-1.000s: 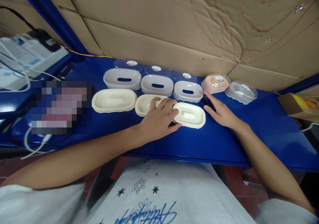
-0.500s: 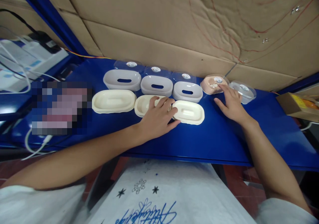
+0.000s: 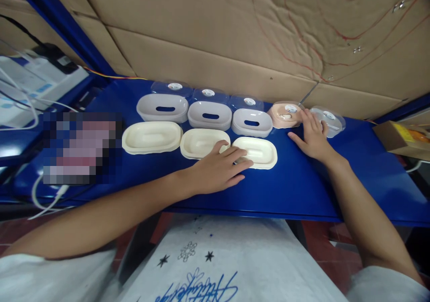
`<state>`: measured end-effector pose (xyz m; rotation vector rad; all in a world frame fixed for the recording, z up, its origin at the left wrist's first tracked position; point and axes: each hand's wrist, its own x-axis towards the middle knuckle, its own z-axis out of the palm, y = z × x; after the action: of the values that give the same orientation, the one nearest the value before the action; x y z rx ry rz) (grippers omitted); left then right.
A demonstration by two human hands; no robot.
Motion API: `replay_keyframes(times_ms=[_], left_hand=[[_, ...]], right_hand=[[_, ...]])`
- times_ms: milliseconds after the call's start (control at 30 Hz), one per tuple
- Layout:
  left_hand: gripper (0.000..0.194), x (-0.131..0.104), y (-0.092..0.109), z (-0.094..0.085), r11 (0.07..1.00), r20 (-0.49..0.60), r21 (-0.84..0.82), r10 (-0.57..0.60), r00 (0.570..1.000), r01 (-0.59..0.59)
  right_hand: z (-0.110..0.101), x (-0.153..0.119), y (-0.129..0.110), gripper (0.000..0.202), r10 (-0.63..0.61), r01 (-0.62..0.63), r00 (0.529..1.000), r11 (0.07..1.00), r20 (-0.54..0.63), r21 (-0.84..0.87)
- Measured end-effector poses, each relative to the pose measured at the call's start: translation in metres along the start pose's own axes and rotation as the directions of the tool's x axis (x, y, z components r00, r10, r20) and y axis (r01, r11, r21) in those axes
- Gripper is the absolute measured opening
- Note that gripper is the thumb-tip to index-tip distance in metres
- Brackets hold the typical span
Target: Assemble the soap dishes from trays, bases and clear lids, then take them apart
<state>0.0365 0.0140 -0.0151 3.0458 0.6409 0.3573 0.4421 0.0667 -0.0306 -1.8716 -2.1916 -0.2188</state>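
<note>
Three cream oval trays lie in a front row: left (image 3: 152, 137), middle (image 3: 198, 143) and right (image 3: 264, 152). My left hand (image 3: 223, 165) has its fingers spread over the right tray's left end and the middle tray's edge. Behind stand three pale grey oval dishes with slots, left (image 3: 148, 107), middle (image 3: 198, 114) and right (image 3: 262, 125), with clear lids (image 3: 215, 97) at their backs. My right hand (image 3: 314, 136), fingers apart, is between a peach-coloured item under a clear cover (image 3: 280, 113) and a clear lid (image 3: 334, 122).
A pixelated rectangular object (image 3: 83, 150) with a white cable lies at the left. Behind it sits a white power strip (image 3: 36, 87). An open cardboard box (image 3: 399, 141) stands at the right. Cardboard panels (image 3: 201, 38) rise behind the blue table (image 3: 285, 190).
My left hand has slid right, from the middle tray onto the right one. My right hand's fingertips have shifted slightly right, off the peach item's front.
</note>
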Motion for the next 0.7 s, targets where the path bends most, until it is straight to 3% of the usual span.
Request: replay_keyframes(times_ms=[233, 467, 700], left_hand=[[0.037, -0.001, 0.0, -0.001, 0.999, 0.013, 0.012, -0.054, 0.998, 0.053], [0.042, 0.0, -0.004, 0.002, 0.998, 0.001, -0.007, -0.069, 0.998, 0.069], [0.041, 0.0, -0.004, 0.002, 0.997, -0.017, -0.03, -0.067, 0.998, 0.066]], right_hand=[[-0.015, -0.002, -0.013, 0.079, 0.005, -0.009, 0.997, 0.998, -0.078, -0.058], [-0.021, -0.002, -0.02, 0.065, 0.027, -0.006, 0.974, 0.996, -0.223, 0.093], [-0.015, -0.001, -0.022, 0.092, 0.029, -0.01, 0.996, 0.977, -0.083, 0.213]])
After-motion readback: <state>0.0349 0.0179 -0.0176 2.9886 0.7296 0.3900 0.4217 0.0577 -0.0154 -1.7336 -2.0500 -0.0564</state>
